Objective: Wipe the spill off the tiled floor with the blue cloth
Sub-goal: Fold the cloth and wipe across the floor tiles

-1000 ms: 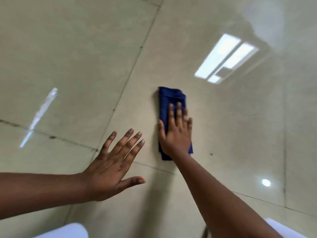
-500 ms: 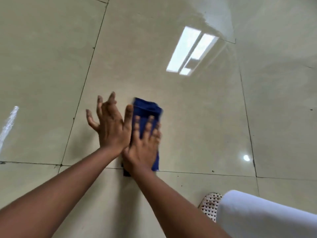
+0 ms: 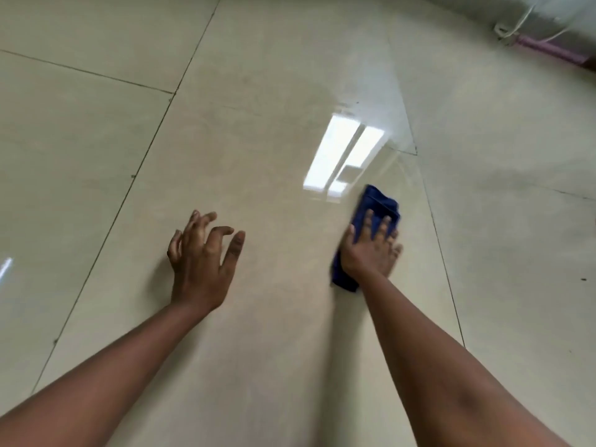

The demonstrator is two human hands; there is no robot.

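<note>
A folded blue cloth (image 3: 379, 201) lies on the glossy beige tiled floor (image 3: 258, 156), right of centre. My right hand (image 3: 371, 250) presses flat on the cloth with straight, spread fingers and covers its middle; the cloth's far end and near corner stick out. My left hand (image 3: 203, 253) rests on the bare tile about a hand's width to the left, fingers bent with the tips on the floor, holding nothing. A wet sheen shows just beyond the cloth, near a bright ceiling-light reflection (image 3: 342, 156). No distinct puddle can be made out.
Dark grout lines (image 3: 145, 156) cross the floor. At the far top right, a pink pipe (image 3: 548, 50) and a white cable (image 3: 516, 24) run along the wall base. A few small dark specks dot the tile at the right.
My right hand has slid the cloth to the right and farther away. My left hand has separated from it and now sits on bare tile. The view has shifted, and the white garment is out of frame.
</note>
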